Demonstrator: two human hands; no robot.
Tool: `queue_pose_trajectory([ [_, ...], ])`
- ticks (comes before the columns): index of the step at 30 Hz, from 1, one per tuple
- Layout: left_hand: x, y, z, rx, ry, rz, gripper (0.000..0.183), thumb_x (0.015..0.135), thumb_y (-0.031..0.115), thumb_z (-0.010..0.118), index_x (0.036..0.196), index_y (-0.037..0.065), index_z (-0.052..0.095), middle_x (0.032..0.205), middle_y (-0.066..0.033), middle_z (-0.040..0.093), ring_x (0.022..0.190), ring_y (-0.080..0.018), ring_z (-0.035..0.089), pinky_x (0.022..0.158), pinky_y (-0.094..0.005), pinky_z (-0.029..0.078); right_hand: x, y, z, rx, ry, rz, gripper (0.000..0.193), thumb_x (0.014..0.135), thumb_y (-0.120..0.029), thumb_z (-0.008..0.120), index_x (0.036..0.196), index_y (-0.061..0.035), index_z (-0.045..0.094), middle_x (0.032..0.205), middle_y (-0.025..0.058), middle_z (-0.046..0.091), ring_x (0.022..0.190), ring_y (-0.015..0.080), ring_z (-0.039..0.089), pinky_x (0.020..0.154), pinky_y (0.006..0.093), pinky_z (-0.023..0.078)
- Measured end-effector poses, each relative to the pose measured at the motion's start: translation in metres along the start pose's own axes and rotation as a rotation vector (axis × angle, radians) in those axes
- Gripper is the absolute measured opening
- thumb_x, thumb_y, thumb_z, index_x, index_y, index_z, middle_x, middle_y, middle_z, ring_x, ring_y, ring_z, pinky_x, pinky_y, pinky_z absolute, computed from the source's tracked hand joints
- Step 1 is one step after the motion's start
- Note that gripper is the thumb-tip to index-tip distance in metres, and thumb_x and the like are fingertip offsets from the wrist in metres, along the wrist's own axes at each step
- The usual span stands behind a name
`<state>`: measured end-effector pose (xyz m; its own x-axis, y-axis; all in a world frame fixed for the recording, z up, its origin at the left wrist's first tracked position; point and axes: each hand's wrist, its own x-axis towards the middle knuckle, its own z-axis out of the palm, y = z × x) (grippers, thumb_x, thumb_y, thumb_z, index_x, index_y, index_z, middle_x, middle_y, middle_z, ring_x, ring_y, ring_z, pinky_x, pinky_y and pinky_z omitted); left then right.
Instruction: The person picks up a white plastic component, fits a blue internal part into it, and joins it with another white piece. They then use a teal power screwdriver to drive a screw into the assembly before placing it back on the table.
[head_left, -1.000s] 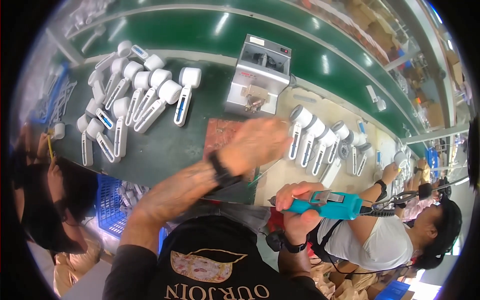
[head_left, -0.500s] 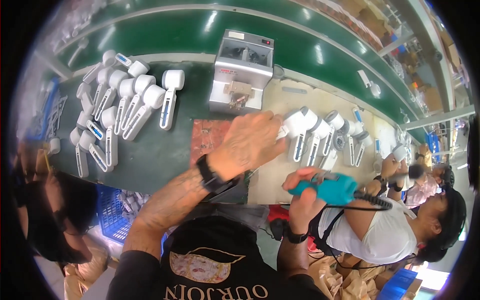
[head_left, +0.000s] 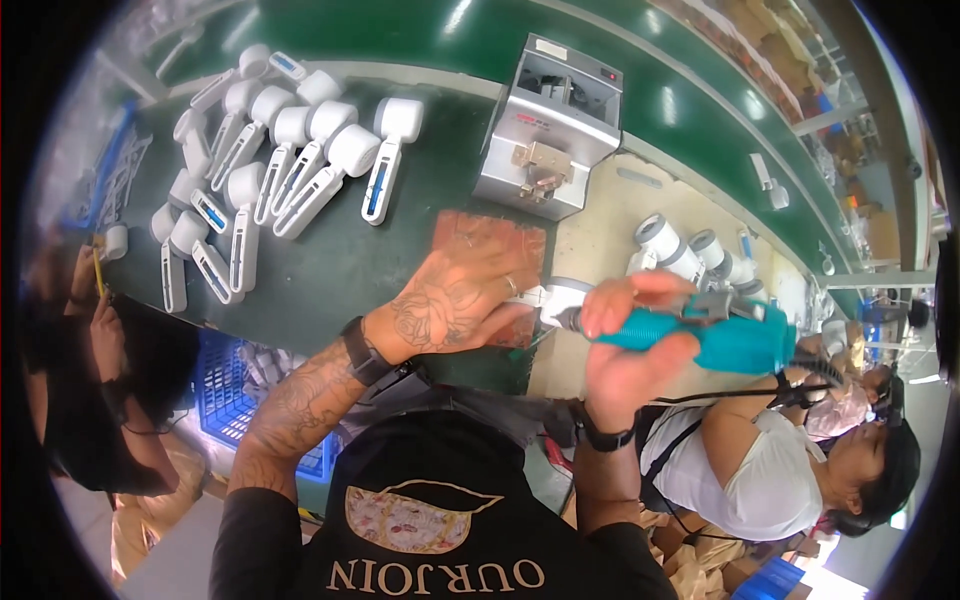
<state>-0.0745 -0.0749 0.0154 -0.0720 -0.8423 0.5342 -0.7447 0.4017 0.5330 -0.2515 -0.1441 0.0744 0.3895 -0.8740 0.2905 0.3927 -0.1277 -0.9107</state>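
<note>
My left hand (head_left: 468,295) lies over a reddish mat (head_left: 520,240), palm down. Its fingers are closed on a white handheld device with a round head (head_left: 568,298); most of its handle is hidden beneath the hand. In my right hand (head_left: 640,345) is a teal electric screwdriver (head_left: 735,335), held level with its nose pointing left at the device. The contact between nose and device cannot be made out. A coiled cable (head_left: 820,368) runs from the tool's rear.
Several white round-headed devices (head_left: 310,165) lie on the green tabletop at left, more (head_left: 665,240) at right. A grey metal machine (head_left: 550,130) stands behind the mat. A blue crate (head_left: 225,390) sits below the table edge. Co-workers are at both sides (head_left: 745,460).
My left hand has drawn one white device from the right-hand group leftward onto the reddish mat. My right hand has brought the screwdriver up against its head. The view has also shifted.
</note>
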Motion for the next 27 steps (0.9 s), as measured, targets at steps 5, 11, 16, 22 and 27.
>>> queue_pose_trajectory([
  [5, -0.003, -0.002, 0.0, -0.033, 0.032, -0.014, 0.035, 0.08, 0.019, 0.077, 0.11, 0.006, 0.065, 0.105, -0.0101, 0.066, 0.095, -0.0302, 0.064, 0.081, -0.0426, 0.053, 0.018, 0.016, 0.023, -0.052, -0.014, -0.033, 0.079, 0.088, -0.076, 0.054, 0.113, -0.0012, 0.055, 0.067, 0.0048, 0.052, 0.058, 0.0184, 0.051, 0.057, 0.0333, 0.042],
  [11, -0.007, -0.004, 0.001, 0.016, 0.064, -0.014, 0.036, 0.076, 0.021, 0.079, 0.102, 0.006, 0.06, 0.094, -0.0087, 0.06, 0.088, -0.0303, 0.062, 0.077, -0.0431, 0.052, 0.018, 0.023, 0.029, -0.071, -0.014, -0.055, 0.079, 0.087, -0.074, 0.058, 0.111, 0.001, 0.055, 0.066, 0.0057, 0.052, 0.057, 0.0182, 0.051, 0.054, 0.033, 0.041],
  [16, -0.005, -0.005, 0.004, -0.001, 0.074, -0.005, 0.035, 0.073, 0.019, 0.082, 0.095, 0.009, 0.056, 0.09, -0.0059, 0.058, 0.085, -0.0282, 0.061, 0.072, -0.0427, 0.051, 0.02, 0.026, 0.028, -0.098, -0.035, -0.085, 0.077, 0.09, -0.072, 0.057, 0.111, 0.002, 0.055, 0.066, 0.0062, 0.052, 0.057, 0.0182, 0.051, 0.053, 0.0332, 0.042],
  [22, -0.009, -0.01, 0.009, -0.036, 0.037, -0.032, 0.036, 0.07, 0.015, 0.083, 0.092, 0.011, 0.055, 0.088, -0.0038, 0.059, 0.083, -0.0269, 0.061, 0.071, -0.0412, 0.052, 0.022, 0.025, 0.029, -0.158, -0.058, -0.15, 0.075, 0.093, -0.071, 0.053, 0.11, 0.0019, 0.054, 0.067, 0.0061, 0.051, 0.055, 0.0176, 0.052, 0.051, 0.0328, 0.044],
  [27, -0.006, -0.007, 0.006, -0.055, 0.029, -0.049, 0.035, 0.071, 0.015, 0.083, 0.092, 0.011, 0.055, 0.088, -0.0033, 0.06, 0.082, -0.027, 0.062, 0.07, -0.041, 0.052, 0.023, 0.026, 0.028, -0.165, -0.089, -0.159, 0.076, 0.093, -0.071, 0.052, 0.11, 0.0029, 0.053, 0.067, 0.0067, 0.051, 0.054, 0.0179, 0.052, 0.05, 0.0327, 0.045],
])
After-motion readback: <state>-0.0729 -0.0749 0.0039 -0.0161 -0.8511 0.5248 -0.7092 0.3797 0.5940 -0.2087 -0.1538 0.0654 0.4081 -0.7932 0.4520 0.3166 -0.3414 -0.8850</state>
